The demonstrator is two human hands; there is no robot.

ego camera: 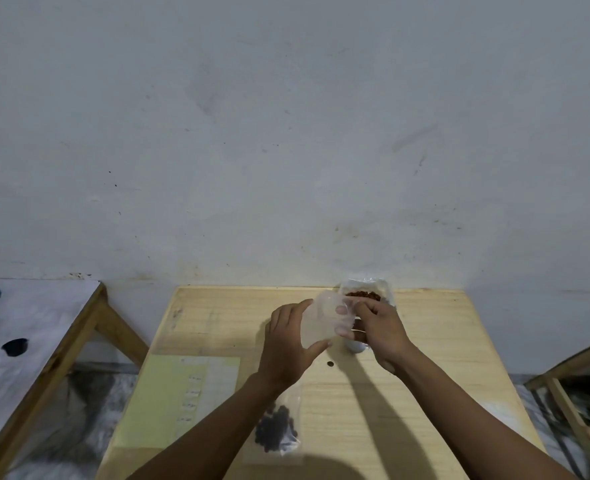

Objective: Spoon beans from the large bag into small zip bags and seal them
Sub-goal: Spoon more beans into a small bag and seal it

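Currently I'm holding an empty small zip bag [324, 320] above the wooden table [425, 375], my left hand [286, 344] gripping its left edge and my right hand [376, 327] pinching its right. Just behind my right hand the large bag [364, 292] of red beans is standing; nearer me, under my left forearm, a filled zip bag [279, 427] is lying.

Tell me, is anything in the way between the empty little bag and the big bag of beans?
Nothing visible. Both hands hold the small bag up right in front of the big bean bag, whose open top faces up.
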